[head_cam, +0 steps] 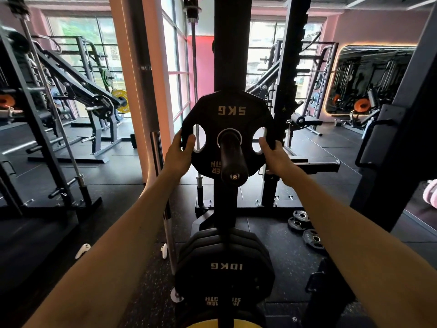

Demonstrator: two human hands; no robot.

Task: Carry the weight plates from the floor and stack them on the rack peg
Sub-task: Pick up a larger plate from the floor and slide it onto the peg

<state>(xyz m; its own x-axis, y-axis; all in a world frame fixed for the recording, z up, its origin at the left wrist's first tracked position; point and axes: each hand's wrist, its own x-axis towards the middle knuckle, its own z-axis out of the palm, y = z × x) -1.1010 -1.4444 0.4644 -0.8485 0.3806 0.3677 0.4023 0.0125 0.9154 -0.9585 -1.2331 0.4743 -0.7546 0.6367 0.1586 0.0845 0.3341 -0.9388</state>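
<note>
A black 5 kg weight plate (230,110) sits on the upper rack peg (233,159), its label upside down, with the peg passing through its centre hole. My left hand (181,152) grips the plate's left edge, fingers through a grip hole. My right hand (275,155) grips the right edge the same way. Below, a stack of black 10 kg plates (224,263) hangs on a lower peg of the same black upright (233,43). Three small black plates (305,229) lie on the rubber floor to the right.
A chrome barbell (156,147) stands upright just left of the rack. More rack frames stand at left (35,129) and right (402,143). A bench (305,120) lies behind at right. A yellow plate edge (222,324) shows at the bottom.
</note>
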